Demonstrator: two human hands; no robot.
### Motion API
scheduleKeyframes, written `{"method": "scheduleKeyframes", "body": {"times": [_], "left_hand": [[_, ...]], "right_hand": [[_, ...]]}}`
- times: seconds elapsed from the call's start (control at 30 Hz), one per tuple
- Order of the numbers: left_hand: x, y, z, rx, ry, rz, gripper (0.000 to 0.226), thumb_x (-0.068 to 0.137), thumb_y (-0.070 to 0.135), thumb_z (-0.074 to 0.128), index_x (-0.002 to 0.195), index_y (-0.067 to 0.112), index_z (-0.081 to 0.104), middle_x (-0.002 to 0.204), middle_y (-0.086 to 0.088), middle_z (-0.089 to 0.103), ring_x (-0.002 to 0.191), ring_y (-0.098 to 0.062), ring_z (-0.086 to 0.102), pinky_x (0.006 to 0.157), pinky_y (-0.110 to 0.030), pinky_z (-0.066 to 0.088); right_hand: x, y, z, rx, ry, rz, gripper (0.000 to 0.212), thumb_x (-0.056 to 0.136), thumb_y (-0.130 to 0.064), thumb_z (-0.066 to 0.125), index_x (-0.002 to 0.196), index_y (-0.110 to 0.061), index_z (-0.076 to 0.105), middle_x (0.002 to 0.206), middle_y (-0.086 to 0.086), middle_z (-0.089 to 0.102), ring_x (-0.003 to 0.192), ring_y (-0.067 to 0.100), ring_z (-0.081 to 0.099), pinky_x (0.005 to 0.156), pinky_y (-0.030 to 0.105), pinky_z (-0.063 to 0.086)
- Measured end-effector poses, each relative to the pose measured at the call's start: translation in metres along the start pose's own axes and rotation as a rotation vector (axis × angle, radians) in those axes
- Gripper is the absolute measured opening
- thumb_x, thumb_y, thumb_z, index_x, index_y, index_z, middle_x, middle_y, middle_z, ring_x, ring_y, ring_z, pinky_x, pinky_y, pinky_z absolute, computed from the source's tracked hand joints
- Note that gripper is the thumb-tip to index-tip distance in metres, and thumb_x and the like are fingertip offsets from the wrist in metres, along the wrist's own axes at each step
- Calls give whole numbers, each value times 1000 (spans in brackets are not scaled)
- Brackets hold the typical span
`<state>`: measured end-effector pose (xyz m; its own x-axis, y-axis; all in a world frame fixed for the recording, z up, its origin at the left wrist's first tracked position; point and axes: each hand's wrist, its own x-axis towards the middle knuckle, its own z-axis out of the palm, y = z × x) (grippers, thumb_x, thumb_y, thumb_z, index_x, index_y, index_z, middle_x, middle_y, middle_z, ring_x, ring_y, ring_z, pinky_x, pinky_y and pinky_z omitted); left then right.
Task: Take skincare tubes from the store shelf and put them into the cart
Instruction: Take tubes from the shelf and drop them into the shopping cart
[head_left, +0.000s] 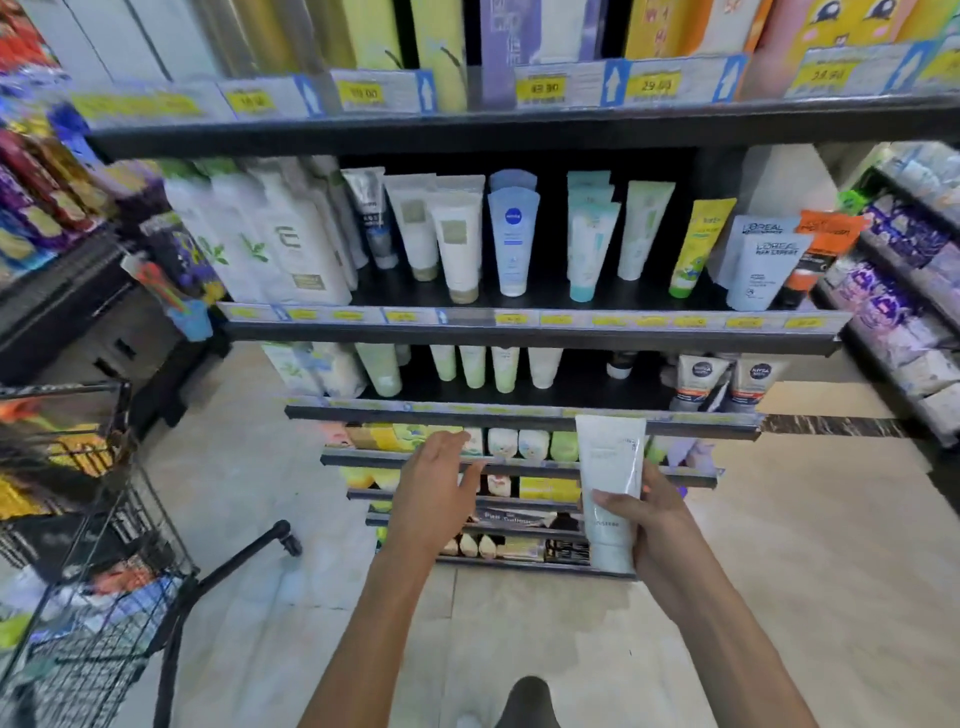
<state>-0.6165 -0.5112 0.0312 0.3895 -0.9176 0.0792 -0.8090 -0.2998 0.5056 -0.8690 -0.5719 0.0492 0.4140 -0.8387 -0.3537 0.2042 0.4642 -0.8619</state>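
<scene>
Here you stand on pale floor tiles (810, 545) before a dark store shelf (530, 332) stacked in tiers, each front edge lined with yellow price tags (655, 84). Your right hand (657, 525) grips a white skincare tube (609, 483) upright, cap end down, thumb across its lower front and fingers curled behind it; the tube is off the shelf, in front of the lower tiers. Your left hand (436, 488) is empty, fingers straight and loosely spread, reaching toward the lower rows just beside the tube. At eye level, a row of standing tubes (457, 244) fills the middle tier, among them a blue-and-white one (513, 244) and a yellow-green one (696, 249) to the right. Tall boxes in yellow, purple and orange crowd the top tier. The black wire cart (88, 613) sits at your left, well apart from the tube, already holding colourful packets. More packaged goods line the side racks on both edges
</scene>
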Motion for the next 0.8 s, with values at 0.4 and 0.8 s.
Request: {"method": "scheduleKeyframes", "body": {"times": [0.4,0.8], "left_hand": [[65,-57,15,157,-116,97,54,104,38,51,150,10,42,147,-10,48,137,-31,43,118,-44,33],[165,-106,93,411,-176,186,65,101,45,55,152,9,38,146,-16,47,145,-37,32,125,-55,14]], "right_hand": [[55,28,54,7,59,23,51,91,2,67,137,-18,58,129,12,70,111,34,68,94,56,57],[175,35,36,-112,138,-51,48,87,0,73,132,-10,58,126,8,72,115,30,70,94,50,58]]}}
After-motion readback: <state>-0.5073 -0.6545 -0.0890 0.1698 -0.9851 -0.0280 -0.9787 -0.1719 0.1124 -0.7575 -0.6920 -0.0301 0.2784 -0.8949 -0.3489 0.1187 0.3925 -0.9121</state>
